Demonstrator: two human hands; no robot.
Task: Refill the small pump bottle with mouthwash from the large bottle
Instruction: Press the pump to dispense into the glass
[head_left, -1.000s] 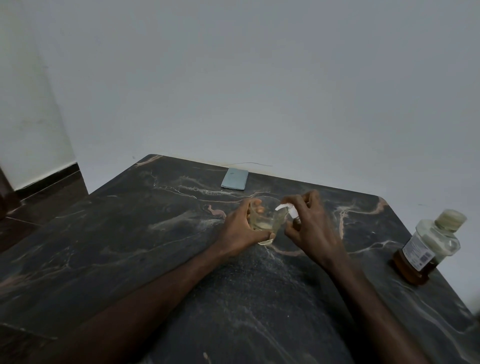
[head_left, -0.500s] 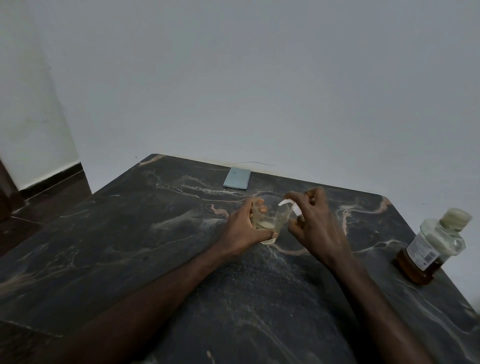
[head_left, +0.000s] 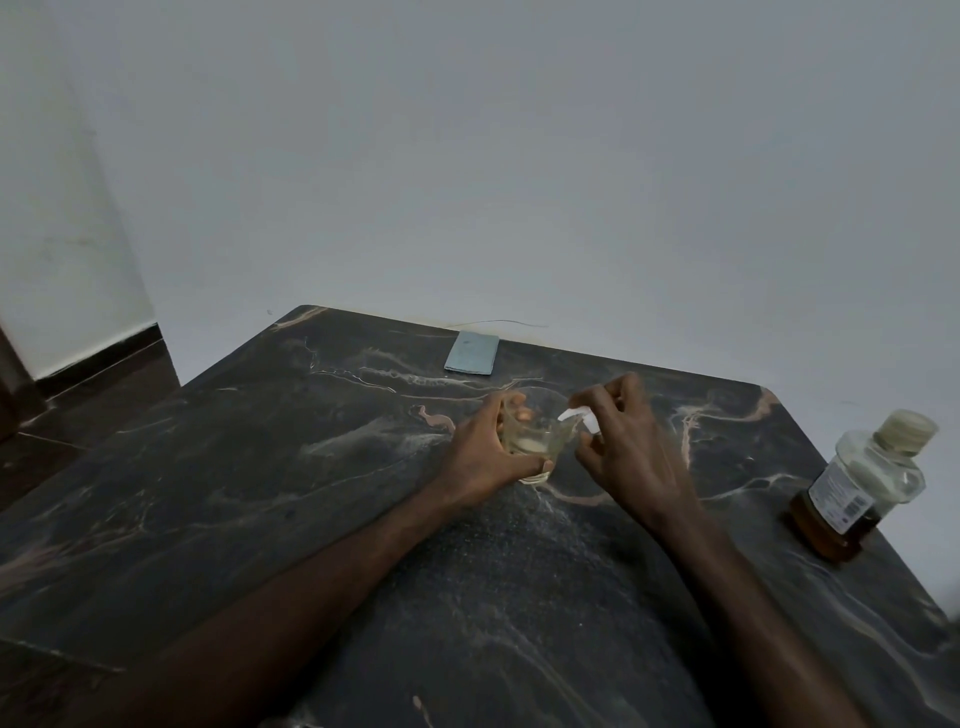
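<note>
A small clear pump bottle (head_left: 535, 441) with a little pale liquid in it lies tilted on the dark marble table (head_left: 260, 493), its neck toward the right. My left hand (head_left: 483, 452) wraps around its body. My right hand (head_left: 631, 447) pinches the white pump head (head_left: 579, 415) at the bottle's neck. The large mouthwash bottle (head_left: 862, 483) stands capped at the table's right edge, clear with amber liquid low in it and a white label, well apart from both hands.
A light blue phone or card-like slab (head_left: 471, 353) lies flat near the table's far edge, with a thin wire behind it against the white wall. Dark floor shows left of the table.
My right hand has lifted slightly and its fingers have shifted around the white pump head. My left hand and the small bottle stay put.
</note>
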